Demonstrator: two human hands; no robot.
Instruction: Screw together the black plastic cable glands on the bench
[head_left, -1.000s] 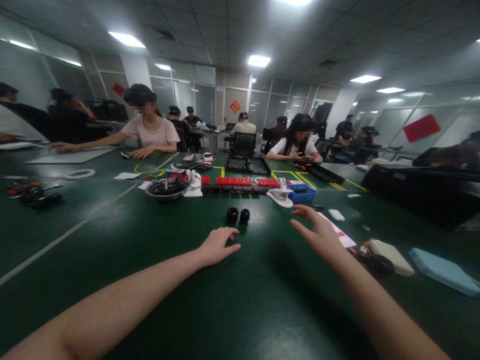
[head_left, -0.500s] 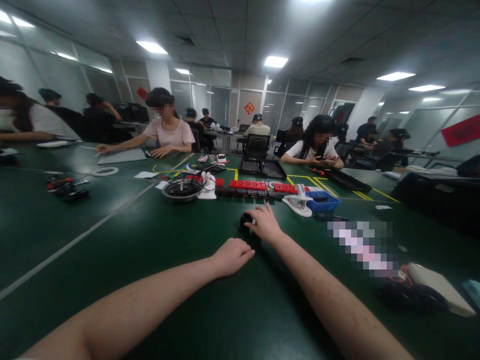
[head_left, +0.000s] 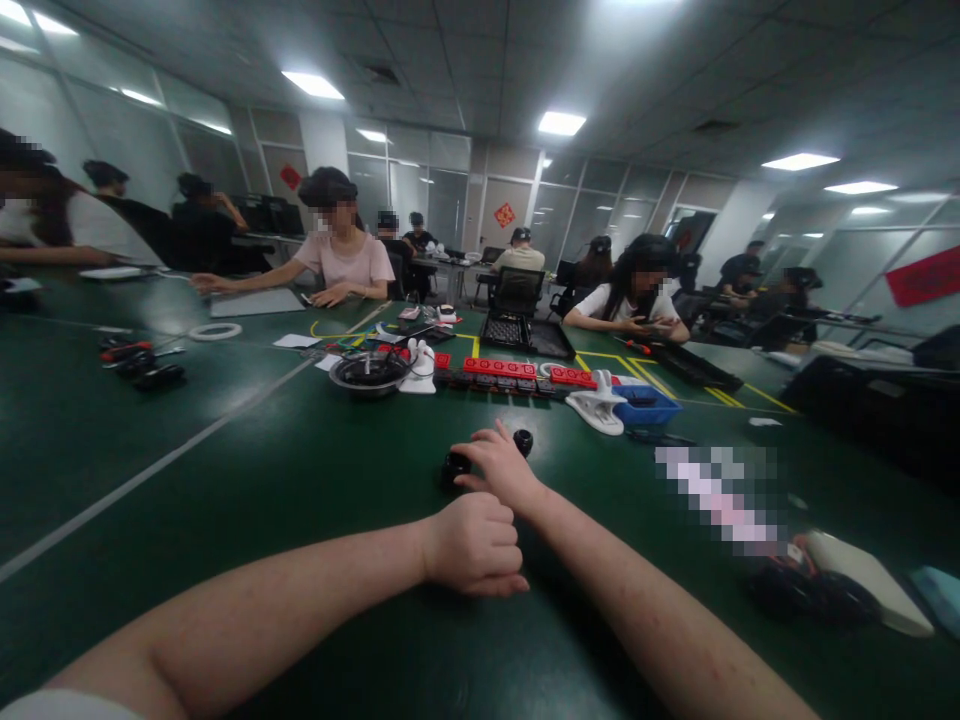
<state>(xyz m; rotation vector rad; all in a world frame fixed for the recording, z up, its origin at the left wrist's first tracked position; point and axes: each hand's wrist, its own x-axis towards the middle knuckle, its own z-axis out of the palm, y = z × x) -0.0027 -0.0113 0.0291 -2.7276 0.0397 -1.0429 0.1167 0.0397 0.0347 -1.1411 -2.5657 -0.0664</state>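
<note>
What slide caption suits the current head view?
Right hand at a black part, left hand curled nearby, another black part beyond, on a green table.

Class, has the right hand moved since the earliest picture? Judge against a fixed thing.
Yes, to the left: a second ago the right hand was right of the white clamp beside the blue tray; now it is left of that clamp.
</note>
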